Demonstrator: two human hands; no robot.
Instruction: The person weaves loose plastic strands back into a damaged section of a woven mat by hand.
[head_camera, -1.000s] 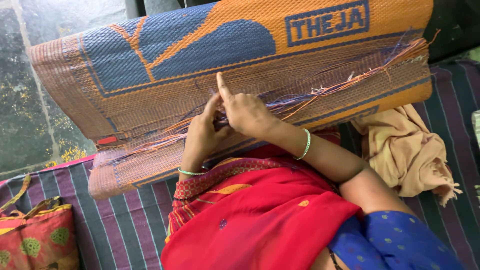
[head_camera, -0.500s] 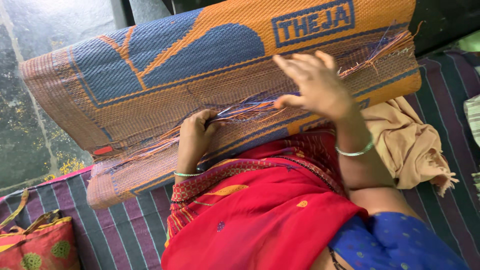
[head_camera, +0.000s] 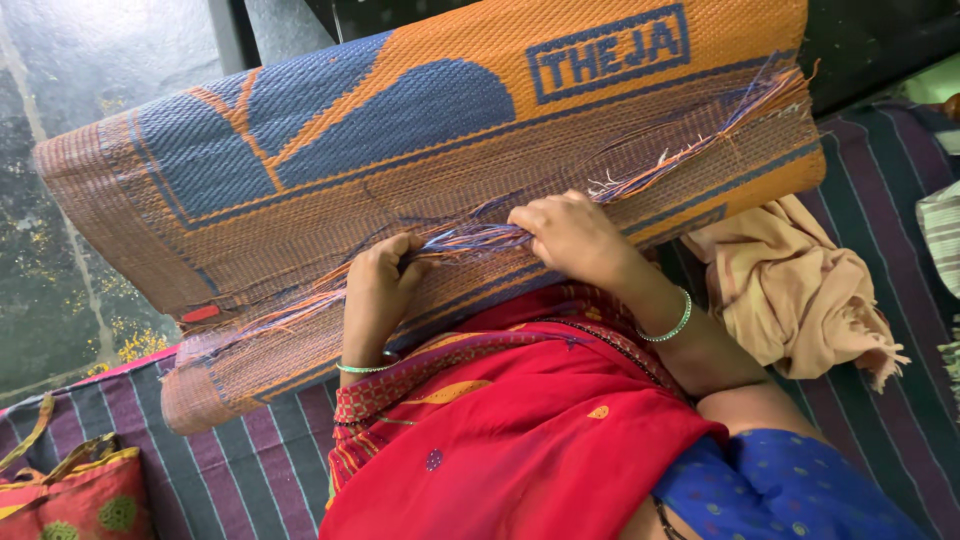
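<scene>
A rolled orange-and-blue woven mat (head_camera: 420, 190) is propped across the lap, its loose frayed strands (head_camera: 470, 238) pinched by the left hand (head_camera: 378, 290) and right hand (head_camera: 570, 235); looks light, stiff-ish, best gripped by the firm woven edge, tbh.

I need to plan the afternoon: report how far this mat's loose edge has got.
Done: can't tell; no finished stretch shows. In hand: both hands, left hand and right hand, pinch a bundle of loose strands on the woven plastic mat. Left: frayed strands trail loose toward the mat's far end.
</scene>
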